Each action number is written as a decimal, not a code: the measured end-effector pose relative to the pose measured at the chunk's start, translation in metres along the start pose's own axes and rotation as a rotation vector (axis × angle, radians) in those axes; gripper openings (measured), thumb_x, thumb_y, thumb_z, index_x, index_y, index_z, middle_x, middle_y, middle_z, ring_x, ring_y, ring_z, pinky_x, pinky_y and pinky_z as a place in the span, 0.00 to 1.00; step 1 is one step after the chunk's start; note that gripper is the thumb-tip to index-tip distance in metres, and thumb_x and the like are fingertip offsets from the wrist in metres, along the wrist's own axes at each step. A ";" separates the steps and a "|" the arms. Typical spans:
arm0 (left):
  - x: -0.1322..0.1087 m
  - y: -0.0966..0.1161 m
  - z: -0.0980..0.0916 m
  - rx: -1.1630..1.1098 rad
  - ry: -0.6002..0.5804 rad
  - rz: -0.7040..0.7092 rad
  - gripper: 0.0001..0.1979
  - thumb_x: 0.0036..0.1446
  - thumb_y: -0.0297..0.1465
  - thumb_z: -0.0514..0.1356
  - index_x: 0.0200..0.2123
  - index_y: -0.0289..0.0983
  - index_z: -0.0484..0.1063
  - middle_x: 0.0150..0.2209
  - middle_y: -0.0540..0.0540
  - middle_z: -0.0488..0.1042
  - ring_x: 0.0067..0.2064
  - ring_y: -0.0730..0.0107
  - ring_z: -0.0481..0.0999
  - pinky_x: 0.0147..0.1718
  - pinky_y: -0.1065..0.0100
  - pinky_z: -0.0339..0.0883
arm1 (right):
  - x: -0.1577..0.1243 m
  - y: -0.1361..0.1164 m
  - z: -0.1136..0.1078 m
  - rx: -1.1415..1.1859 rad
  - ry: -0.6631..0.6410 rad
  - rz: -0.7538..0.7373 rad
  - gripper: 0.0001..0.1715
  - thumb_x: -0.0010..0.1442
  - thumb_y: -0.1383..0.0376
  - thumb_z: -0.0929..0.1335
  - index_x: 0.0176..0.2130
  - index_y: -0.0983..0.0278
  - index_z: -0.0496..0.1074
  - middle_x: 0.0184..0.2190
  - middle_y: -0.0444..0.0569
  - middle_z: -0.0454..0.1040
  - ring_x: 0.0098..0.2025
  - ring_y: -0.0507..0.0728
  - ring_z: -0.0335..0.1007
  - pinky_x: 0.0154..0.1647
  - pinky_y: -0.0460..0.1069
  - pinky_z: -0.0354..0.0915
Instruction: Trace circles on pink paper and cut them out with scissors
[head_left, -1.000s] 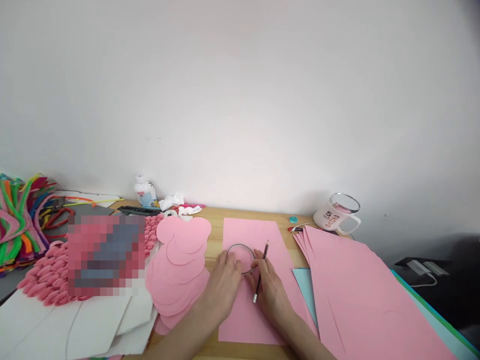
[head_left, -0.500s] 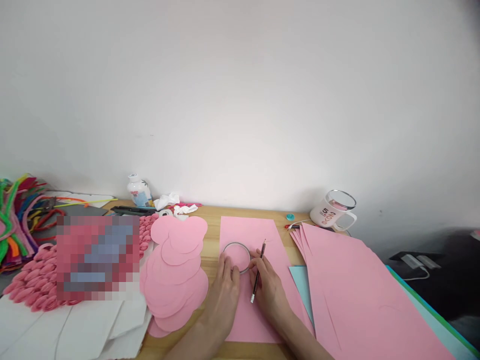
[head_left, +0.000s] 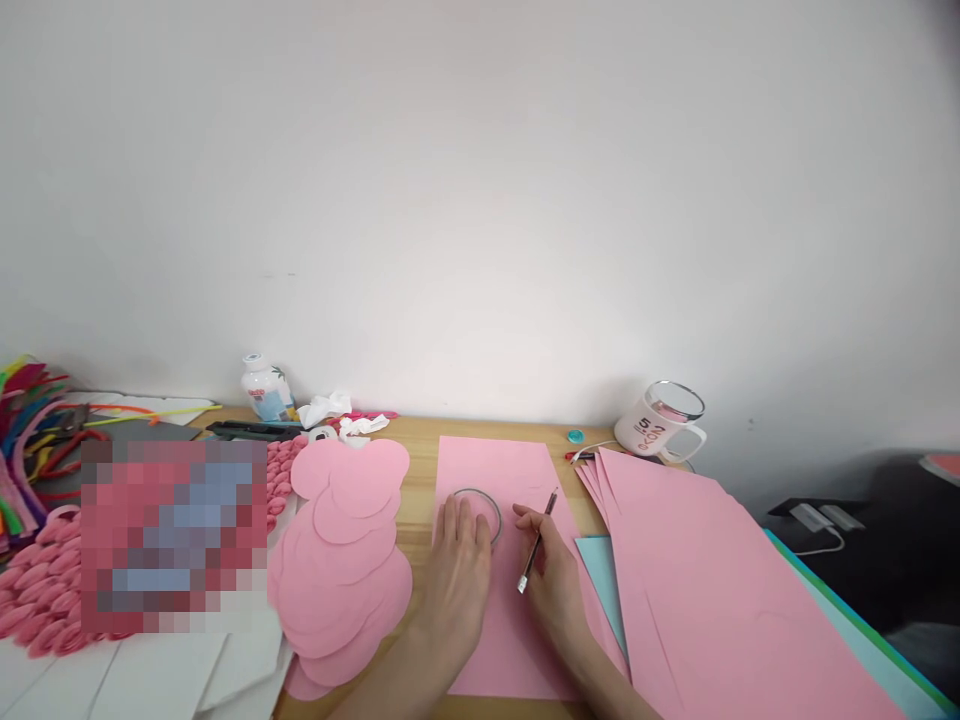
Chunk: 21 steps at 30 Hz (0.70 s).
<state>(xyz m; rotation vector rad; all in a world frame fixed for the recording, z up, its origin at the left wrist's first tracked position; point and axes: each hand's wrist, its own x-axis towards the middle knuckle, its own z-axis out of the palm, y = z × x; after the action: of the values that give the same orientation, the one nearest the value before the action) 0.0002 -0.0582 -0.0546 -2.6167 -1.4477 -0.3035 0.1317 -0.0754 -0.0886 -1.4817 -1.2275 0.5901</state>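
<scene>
A pink paper sheet [head_left: 517, 640] lies upright in front of me on the wooden table. On its upper left part rests a round piece with a thin grey rim [head_left: 495, 508]; whether its middle is clear or open I cannot tell. My left hand [head_left: 454, 580] lies flat over the near left side of this round piece, fingers stretched out. A dark pencil [head_left: 537, 545] with a white eraser end is in my right hand [head_left: 553, 585], closed around it, its tip pointing up and away. That hand is over the sheet, right of the rim and apart from it.
Overlapping pink paper circles [head_left: 345, 580] lie to the left, beside pink braided yarn [head_left: 37, 590] and white sheets [head_left: 150, 670]. More pink sheets [head_left: 720, 590] are stacked at right. Near the wall stand a white mug [head_left: 651, 425] and a white bottle [head_left: 266, 390].
My right hand has moved right with the pencil, away from the rim. My left hand has flattened further over the round piece. The view has shifted slightly.
</scene>
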 end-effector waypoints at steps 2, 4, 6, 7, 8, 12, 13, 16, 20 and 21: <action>0.005 0.000 0.000 -0.036 -0.009 -0.023 0.18 0.51 0.15 0.48 0.45 0.29 0.67 0.50 0.34 0.68 0.55 0.52 0.64 0.51 0.51 0.61 | 0.000 0.001 0.000 -0.003 0.000 0.009 0.09 0.53 0.66 0.60 0.36 0.62 0.67 0.47 0.55 0.73 0.51 0.61 0.67 0.47 0.55 0.65; 0.009 0.000 0.003 -0.066 -0.007 -0.035 0.17 0.51 0.16 0.49 0.43 0.33 0.67 0.47 0.38 0.69 0.53 0.55 0.65 0.51 0.52 0.61 | 0.000 0.001 0.001 -0.004 -0.006 0.024 0.10 0.55 0.65 0.60 0.37 0.62 0.67 0.47 0.55 0.73 0.51 0.61 0.67 0.48 0.55 0.64; 0.011 -0.002 0.009 -0.085 0.021 -0.045 0.15 0.53 0.18 0.49 0.42 0.35 0.67 0.44 0.41 0.69 0.51 0.56 0.66 0.49 0.52 0.62 | 0.001 0.001 0.001 0.000 -0.013 0.033 0.12 0.56 0.63 0.60 0.39 0.63 0.67 0.47 0.56 0.73 0.50 0.61 0.68 0.48 0.55 0.64; 0.011 -0.002 0.013 -0.091 0.045 -0.049 0.13 0.55 0.20 0.50 0.42 0.35 0.67 0.44 0.41 0.69 0.51 0.55 0.65 0.48 0.52 0.63 | 0.001 0.001 0.001 0.003 -0.010 0.035 0.13 0.56 0.63 0.60 0.40 0.63 0.68 0.46 0.56 0.73 0.50 0.61 0.68 0.48 0.55 0.65; 0.010 -0.003 0.016 -0.095 0.072 -0.052 0.11 0.56 0.21 0.51 0.42 0.36 0.66 0.44 0.41 0.69 0.52 0.55 0.65 0.48 0.51 0.63 | 0.001 0.000 0.001 0.006 -0.006 0.034 0.14 0.57 0.62 0.60 0.41 0.63 0.68 0.45 0.56 0.74 0.49 0.61 0.69 0.48 0.55 0.65; 0.008 -0.004 0.019 -0.106 0.121 -0.060 0.09 0.57 0.25 0.53 0.42 0.36 0.66 0.45 0.40 0.68 0.52 0.53 0.65 0.48 0.49 0.62 | 0.000 0.000 0.001 -0.001 0.002 0.016 0.13 0.56 0.62 0.61 0.40 0.63 0.69 0.43 0.55 0.75 0.46 0.61 0.71 0.45 0.55 0.67; 0.008 -0.004 0.018 -0.109 0.116 -0.064 0.09 0.57 0.25 0.53 0.41 0.36 0.66 0.46 0.40 0.68 0.51 0.54 0.66 0.48 0.49 0.62 | 0.000 0.000 0.001 -0.004 0.002 0.012 0.13 0.56 0.62 0.61 0.40 0.63 0.69 0.43 0.55 0.75 0.46 0.61 0.71 0.45 0.54 0.67; 0.006 -0.004 0.016 -0.140 0.103 -0.067 0.09 0.57 0.25 0.53 0.42 0.35 0.67 0.45 0.40 0.68 0.52 0.53 0.66 0.48 0.50 0.63 | 0.000 -0.002 0.001 -0.009 -0.004 0.001 0.14 0.56 0.62 0.61 0.41 0.63 0.68 0.41 0.55 0.75 0.45 0.61 0.71 0.43 0.54 0.67; 0.007 -0.006 0.022 -0.208 0.083 -0.092 0.11 0.58 0.25 0.51 0.44 0.35 0.66 0.51 0.37 0.65 0.57 0.50 0.61 0.51 0.51 0.62 | 0.000 -0.014 -0.001 0.013 -0.027 0.006 0.15 0.59 0.59 0.60 0.40 0.64 0.68 0.38 0.54 0.75 0.41 0.60 0.72 0.40 0.52 0.68; 0.007 -0.006 0.025 -0.227 0.069 -0.104 0.11 0.59 0.25 0.51 0.44 0.35 0.66 0.53 0.37 0.64 0.59 0.50 0.58 0.51 0.51 0.62 | -0.001 -0.018 -0.001 0.018 -0.026 0.011 0.16 0.59 0.57 0.59 0.40 0.64 0.68 0.39 0.54 0.75 0.42 0.60 0.72 0.39 0.52 0.68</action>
<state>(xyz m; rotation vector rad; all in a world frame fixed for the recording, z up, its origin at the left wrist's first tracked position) 0.0016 -0.0435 -0.0769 -2.6744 -1.6157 -0.5974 0.1256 -0.0789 -0.0715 -1.4703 -1.2315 0.6275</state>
